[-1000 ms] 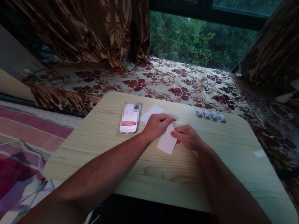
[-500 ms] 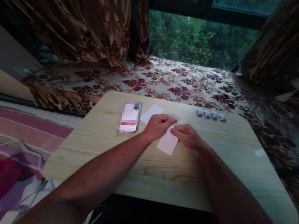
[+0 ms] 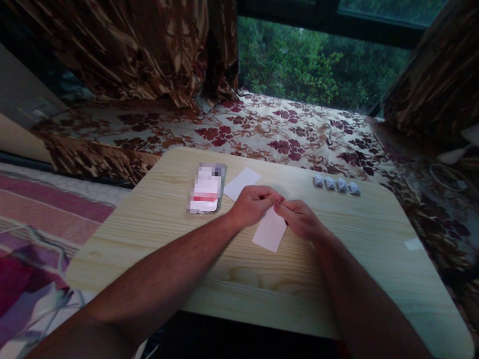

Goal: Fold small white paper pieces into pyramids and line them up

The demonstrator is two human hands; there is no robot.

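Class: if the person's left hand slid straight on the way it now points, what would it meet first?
Probably the right hand, whose fingertips nearly touch the left hand where both pinch the white rectangular paper slip; depth is unclear.

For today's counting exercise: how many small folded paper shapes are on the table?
4 folded paper shapes, in one row near the far right of the table: leftmost, second, third, rightmost. None appears hidden.

Before you: table [image 3: 338, 292] of pale grained wood, smooth with a faint sheen; your paper slip [image 3: 269, 234], matt and smooth; phone [image 3: 206, 189], glossy; cover [image 3: 274, 130], soft patterned cloth.
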